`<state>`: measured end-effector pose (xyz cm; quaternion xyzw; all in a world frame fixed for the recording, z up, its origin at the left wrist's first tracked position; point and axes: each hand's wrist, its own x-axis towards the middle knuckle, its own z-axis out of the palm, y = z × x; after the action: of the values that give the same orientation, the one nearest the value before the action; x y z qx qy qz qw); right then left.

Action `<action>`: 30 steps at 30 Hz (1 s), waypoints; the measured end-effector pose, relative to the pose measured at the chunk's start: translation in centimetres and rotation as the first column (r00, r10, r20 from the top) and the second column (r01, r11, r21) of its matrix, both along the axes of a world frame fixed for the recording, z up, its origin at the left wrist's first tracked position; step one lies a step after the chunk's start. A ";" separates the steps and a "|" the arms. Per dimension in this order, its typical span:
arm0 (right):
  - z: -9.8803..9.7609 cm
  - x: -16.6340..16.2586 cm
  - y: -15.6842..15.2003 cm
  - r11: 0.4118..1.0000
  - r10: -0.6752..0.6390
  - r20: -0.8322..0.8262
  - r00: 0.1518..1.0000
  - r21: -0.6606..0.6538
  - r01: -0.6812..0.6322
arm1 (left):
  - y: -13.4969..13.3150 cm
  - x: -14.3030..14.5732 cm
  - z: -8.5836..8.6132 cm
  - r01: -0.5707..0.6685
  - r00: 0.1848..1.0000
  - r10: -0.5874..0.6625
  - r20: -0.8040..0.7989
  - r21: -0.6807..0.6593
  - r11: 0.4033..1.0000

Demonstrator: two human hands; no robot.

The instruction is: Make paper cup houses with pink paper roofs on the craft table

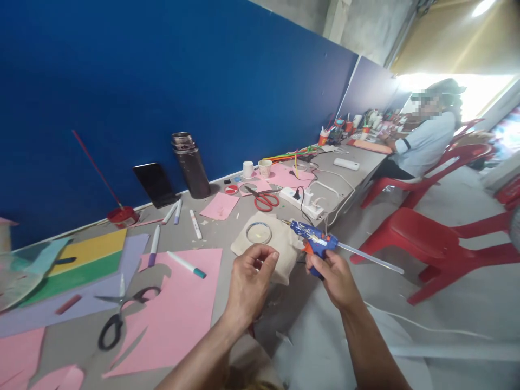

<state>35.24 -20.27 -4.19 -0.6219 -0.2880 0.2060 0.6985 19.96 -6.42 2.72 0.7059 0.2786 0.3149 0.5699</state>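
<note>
My right hand (333, 279) grips the handle of a blue glue gun (312, 238) with a clear glue stick poking out behind it; its nozzle points left over a folded beige cloth (280, 254) at the table edge. A round lid or dish (259, 232) rests on that cloth. My left hand (249, 281) hovers just in front of the cloth with fingers curled in a pinch; whether anything small sits between them is unclear.
Pink paper (179, 309), black-handled scissors (117, 319), markers (187, 264), red scissors (265, 200), a power strip (303, 201), a dark flask (190, 165) and a phone (155, 184) lie on the grey table. Red plastic chairs (426, 238) stand right. Another person (426, 141) sits further along.
</note>
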 end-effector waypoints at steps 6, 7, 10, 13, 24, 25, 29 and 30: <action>0.1 -0.3 -0.4 0.999 0.040 -0.027 0.999 0.021 -0.039 | 0.0 -0.1 0.0 0.008 1.000 -0.009 0.008 0.051 0.999; 0.2 -0.4 -0.3 0.996 0.074 -0.065 0.995 0.048 -0.071 | -0.1 -0.1 -0.1 0.016 1.000 -0.016 -0.001 0.047 0.999; 0.7 -0.8 0.0 0.983 0.149 -0.226 0.963 0.136 -0.120 | -0.3 -0.1 -0.6 0.034 0.999 -0.033 -0.025 0.025 0.999; 1.0 -1.1 0.4 0.977 0.169 -0.357 0.919 0.186 -0.107 | -0.6 -0.1 -1.1 0.060 0.998 -0.060 -0.028 0.012 0.998; 0.8 0.2 0.6 0.978 -0.107 -0.224 0.969 0.151 0.143 | -0.8 -0.4 -3.2 0.213 0.961 -0.147 -0.235 0.288 0.933; 0.8 0.2 0.6 0.979 -0.105 -0.224 0.969 0.148 0.140 | -0.7 -0.3 -3.5 0.247 0.945 -0.139 -0.297 0.366 0.897; 0.7 0.3 1.0 0.980 -0.093 -0.238 0.967 0.151 0.131 | -0.5 0.7 -4.1 0.389 0.831 -0.005 -0.556 0.575 0.720; 0.6 0.3 1.1 0.979 -0.094 -0.236 0.967 0.153 0.132 | -0.4 1.0 -4.1 0.424 0.797 0.026 -0.603 0.590 0.688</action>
<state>35.57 -19.17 -3.54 -0.5487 -0.1865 0.2107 0.7872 20.98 -6.85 -1.43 0.9547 0.2118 0.1041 0.1814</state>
